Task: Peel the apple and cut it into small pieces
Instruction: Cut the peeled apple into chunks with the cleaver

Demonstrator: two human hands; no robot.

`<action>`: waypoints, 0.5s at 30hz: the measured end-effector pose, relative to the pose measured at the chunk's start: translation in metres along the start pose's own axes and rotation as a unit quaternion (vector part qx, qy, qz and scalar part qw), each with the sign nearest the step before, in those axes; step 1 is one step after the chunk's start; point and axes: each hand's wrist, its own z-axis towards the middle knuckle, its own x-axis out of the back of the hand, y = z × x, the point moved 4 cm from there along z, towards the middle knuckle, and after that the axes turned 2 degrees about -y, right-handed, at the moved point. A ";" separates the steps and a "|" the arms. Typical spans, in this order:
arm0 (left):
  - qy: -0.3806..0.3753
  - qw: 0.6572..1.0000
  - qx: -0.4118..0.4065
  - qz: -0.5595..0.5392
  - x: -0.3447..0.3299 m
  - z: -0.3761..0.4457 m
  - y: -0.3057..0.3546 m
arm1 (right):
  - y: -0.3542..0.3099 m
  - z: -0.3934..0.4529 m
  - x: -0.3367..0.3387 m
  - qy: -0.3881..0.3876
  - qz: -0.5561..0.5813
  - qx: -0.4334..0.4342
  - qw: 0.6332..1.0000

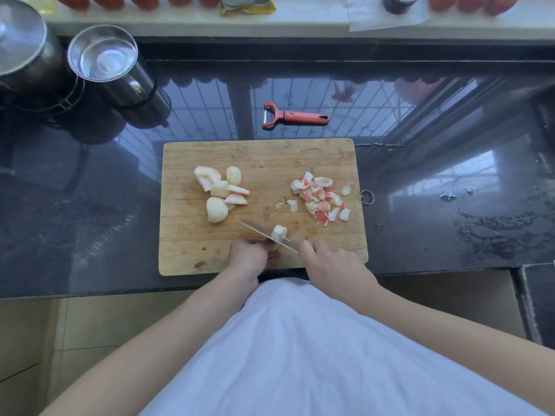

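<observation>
A wooden cutting board [258,154] lies on the dark counter. At its left middle sit several peeled apple chunks [220,193]. A heap of red-and-white peel scraps [319,196] covers its right side. Near the front edge my left hand [250,256] holds a small apple piece [279,232]. My right hand [333,265] grips a knife [258,231] whose blade runs up and left through that piece; the handle is hidden in my fist.
A red peeler [295,117] lies on the black counter [90,205] behind the board. Two steel pots [102,58] stand at the back left. Water drops [492,232] wet the counter on the right. A sill with red produce [468,3] runs along the back.
</observation>
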 end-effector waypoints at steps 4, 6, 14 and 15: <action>-0.004 1.000 -0.010 0.009 -0.001 0.002 -0.003 | -0.003 0.002 0.004 -0.002 -0.022 -0.005 1.000; -0.004 1.000 -0.015 0.023 0.001 0.006 -0.004 | -0.004 0.002 0.003 0.000 -0.028 0.000 1.000; 0.095 0.893 -0.262 0.354 -0.001 -0.002 0.011 | 0.006 -0.001 -0.006 -0.093 -0.012 -0.026 0.995; 0.101 0.877 -0.278 0.379 -0.003 0.000 0.013 | 0.005 -0.002 -0.005 -0.118 -0.014 -0.026 0.993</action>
